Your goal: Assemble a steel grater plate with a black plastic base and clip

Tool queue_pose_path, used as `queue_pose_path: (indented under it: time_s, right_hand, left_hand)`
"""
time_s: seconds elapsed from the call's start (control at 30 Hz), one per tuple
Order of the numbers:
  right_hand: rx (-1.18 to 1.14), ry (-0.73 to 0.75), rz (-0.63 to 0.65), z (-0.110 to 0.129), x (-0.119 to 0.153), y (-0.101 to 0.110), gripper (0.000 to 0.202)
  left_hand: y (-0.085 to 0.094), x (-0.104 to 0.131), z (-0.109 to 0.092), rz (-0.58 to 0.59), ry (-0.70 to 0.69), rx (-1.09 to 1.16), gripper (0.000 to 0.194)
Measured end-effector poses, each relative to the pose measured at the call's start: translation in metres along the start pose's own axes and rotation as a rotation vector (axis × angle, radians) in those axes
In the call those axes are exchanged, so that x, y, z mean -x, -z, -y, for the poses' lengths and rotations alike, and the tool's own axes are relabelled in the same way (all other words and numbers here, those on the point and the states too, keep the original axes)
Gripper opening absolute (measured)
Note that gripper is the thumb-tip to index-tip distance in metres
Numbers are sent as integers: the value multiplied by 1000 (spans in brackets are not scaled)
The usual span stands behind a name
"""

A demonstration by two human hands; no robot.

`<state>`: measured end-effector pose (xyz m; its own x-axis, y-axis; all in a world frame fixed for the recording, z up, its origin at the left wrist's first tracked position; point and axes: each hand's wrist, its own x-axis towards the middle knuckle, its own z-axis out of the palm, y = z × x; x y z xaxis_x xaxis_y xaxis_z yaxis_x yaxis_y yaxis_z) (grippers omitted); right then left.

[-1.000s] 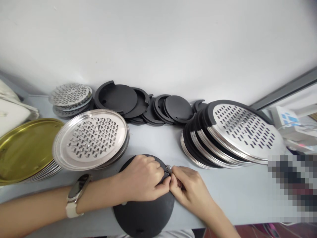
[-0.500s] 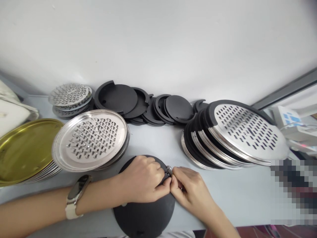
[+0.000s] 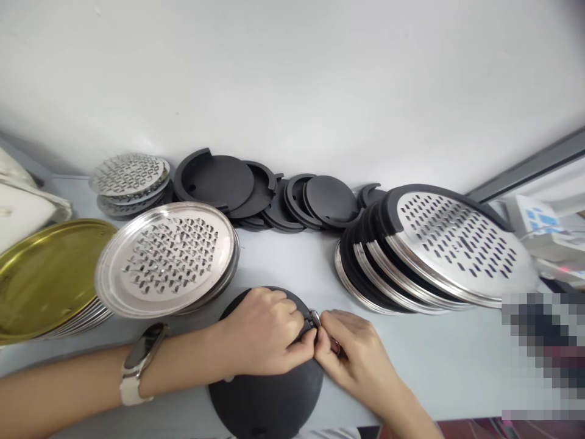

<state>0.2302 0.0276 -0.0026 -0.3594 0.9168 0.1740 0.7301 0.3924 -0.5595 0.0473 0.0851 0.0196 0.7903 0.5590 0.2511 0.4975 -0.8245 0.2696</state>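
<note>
At the front edge of the table is a round black disc [image 3: 269,399], with small fittings on its upper right rim. My left hand [image 3: 269,332] lies across it with the fingers curled in and the thumb pressed at that rim. Just to the right, my right hand [image 3: 350,350] pinches at the same spot. A small shiny metal piece [image 3: 315,318] shows between its fingertips and the rim; its exact kind is hidden. The two thumbs nearly meet. Part of the disc is covered by my left hand and forearm.
Left of the disc stand stacked grater plates [image 3: 173,256] and gold-coloured round trays [image 3: 50,274]. Smaller grater discs [image 3: 130,177] and black rimmed discs [image 3: 233,183] line the wall. On the right leans a stack of black-rimmed graters [image 3: 457,244]. A blurred patch covers the right edge.
My right hand has shifted very slightly right at the rim, and the metal piece has moved a little with it. My left hand and the disc look the same.
</note>
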Motion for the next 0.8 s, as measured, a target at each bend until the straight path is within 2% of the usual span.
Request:
queue_pose_path:
  time_s: [0.47, 0.8]
  right_hand:
    - [-25, -24, 66, 1, -1, 1, 17]
    - [-66, -37, 54, -1, 0, -1, 22]
  left_hand:
    - [-1, 0, 0, -7, 6, -17, 26]
    - [-2, -1, 0, -28, -5, -22, 26]
